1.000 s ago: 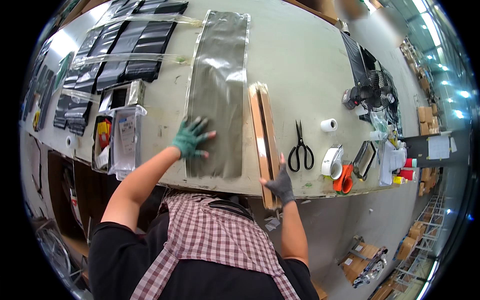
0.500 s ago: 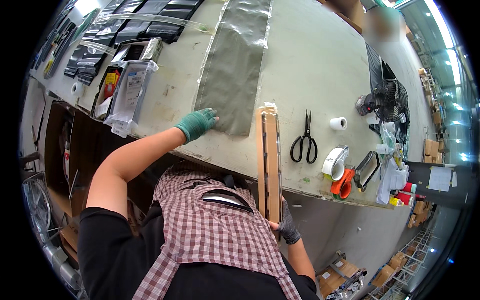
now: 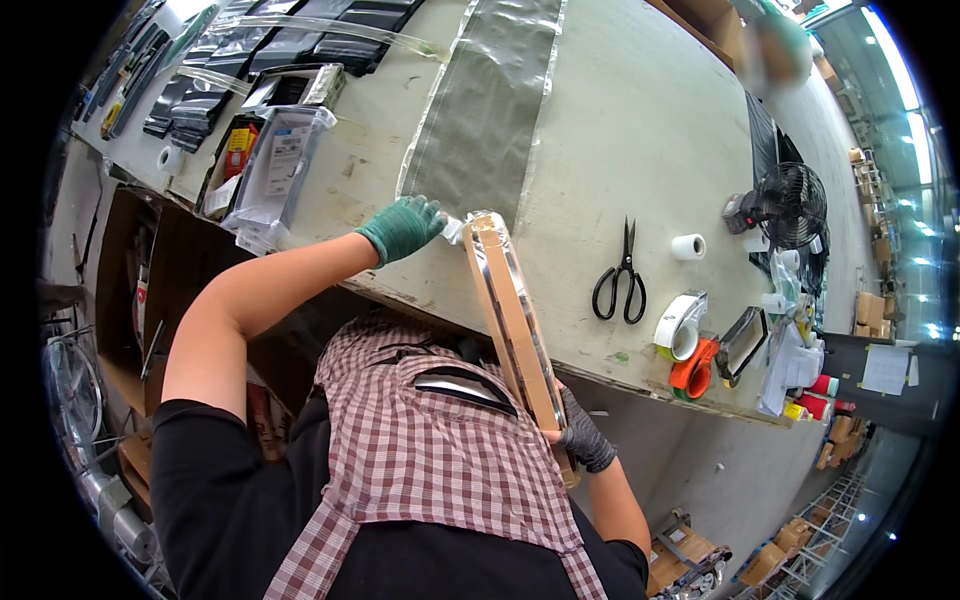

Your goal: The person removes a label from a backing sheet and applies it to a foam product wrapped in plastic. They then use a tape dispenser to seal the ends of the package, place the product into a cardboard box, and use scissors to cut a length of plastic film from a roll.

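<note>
My left hand (image 3: 403,230), in a green glove, has its fingers closed at the near end of a long clear-edged, grey-green plastic bag (image 3: 485,115) lying flat on the table. A bit of clear film at the bag's near edge sticks up beside the fingertips. My right hand (image 3: 585,430), in a dark grey glove, grips the lower end of a long narrow package (image 3: 515,325) with brown strips and shiny wrap. The package tilts over the table edge. Its far end meets the bag's near edge; whether it is inside cannot be seen.
Black scissors (image 3: 623,275), a white roll (image 3: 688,247), a tape dispenser (image 3: 682,325) and an orange tool (image 3: 694,368) lie to the right. A fan (image 3: 790,205) stands beyond them. Plastic bins (image 3: 275,165) and black packets (image 3: 340,35) are at the left.
The package's far end has swung left to the bag's near edge. My left hand has shifted slightly right and up, and that edge is now lifted and crumpled.
</note>
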### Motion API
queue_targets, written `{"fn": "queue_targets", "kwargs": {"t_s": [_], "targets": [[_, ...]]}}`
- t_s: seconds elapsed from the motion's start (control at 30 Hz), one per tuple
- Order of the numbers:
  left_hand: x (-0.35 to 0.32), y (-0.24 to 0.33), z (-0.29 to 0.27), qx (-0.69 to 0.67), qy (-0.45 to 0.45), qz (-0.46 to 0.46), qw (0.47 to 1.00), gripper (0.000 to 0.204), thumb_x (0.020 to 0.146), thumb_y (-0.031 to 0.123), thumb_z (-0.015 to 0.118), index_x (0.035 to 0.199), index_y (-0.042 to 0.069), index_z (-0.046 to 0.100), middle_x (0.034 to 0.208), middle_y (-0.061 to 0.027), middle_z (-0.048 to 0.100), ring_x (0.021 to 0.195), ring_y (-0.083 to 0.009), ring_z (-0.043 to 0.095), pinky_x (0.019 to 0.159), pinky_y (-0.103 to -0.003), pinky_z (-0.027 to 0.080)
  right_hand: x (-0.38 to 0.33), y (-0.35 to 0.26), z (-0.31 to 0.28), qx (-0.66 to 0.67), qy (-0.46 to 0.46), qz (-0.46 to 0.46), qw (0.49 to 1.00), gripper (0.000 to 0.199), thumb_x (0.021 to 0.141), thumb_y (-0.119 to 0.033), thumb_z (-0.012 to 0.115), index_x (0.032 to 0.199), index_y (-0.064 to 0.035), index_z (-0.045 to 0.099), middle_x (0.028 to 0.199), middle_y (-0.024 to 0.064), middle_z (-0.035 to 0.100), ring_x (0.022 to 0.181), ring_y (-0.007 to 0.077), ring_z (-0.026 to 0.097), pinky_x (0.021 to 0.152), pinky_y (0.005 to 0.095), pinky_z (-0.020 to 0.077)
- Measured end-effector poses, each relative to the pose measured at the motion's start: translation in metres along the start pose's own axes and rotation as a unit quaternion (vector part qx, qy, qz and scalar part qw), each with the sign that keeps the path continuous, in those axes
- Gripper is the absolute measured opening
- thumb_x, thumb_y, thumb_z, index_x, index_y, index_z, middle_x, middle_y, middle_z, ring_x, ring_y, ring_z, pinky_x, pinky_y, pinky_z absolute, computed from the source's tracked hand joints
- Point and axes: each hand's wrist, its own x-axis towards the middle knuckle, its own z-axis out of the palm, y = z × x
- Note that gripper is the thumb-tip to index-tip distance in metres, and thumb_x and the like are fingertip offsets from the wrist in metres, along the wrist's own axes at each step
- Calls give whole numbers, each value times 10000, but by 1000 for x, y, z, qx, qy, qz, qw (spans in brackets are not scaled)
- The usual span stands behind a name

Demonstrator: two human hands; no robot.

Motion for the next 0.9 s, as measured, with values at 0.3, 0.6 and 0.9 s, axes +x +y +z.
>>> {"fn": "queue_targets", "kwargs": {"t_s": [0.3, 0.6, 0.9], "targets": [[18, -38, -7, -198, -192, -86, 957, 116, 789, 198, 634, 781, 82, 626, 865, -115, 604, 825, -315, 602, 735, -404, 484, 0, 20, 7, 6, 13, -31, 999, 1113, 598, -359, 834, 1456, -48, 197, 1402, 138, 375, 1287, 224, 367, 1057, 367, 319], [46, -40, -4, -540, -263, -303, 739, 172, 817, 203, 643, 880, 44, 628, 754, -56, 625, 646, -140, 550, 616, -306, 457, -7, 2, 11, -160, 43, -98, 981, 1146, 588, -438, 837, 1459, -59, 195, 1377, 156, 419, 1252, 246, 426, 1033, 368, 353], [28, -5, -7, -314, 45, -197, 928, 131, 832, 129, 594, 946, 108, 534, 882, -117, 620, 780, -332, 610, 648, -397, 475, 7, 4, 13, -39, 15, -20, 999, 1069, 614, -403, 808, 1436, -40, 228, 1374, 157, 409, 1244, 246, 425, 1027, 373, 360]]}}
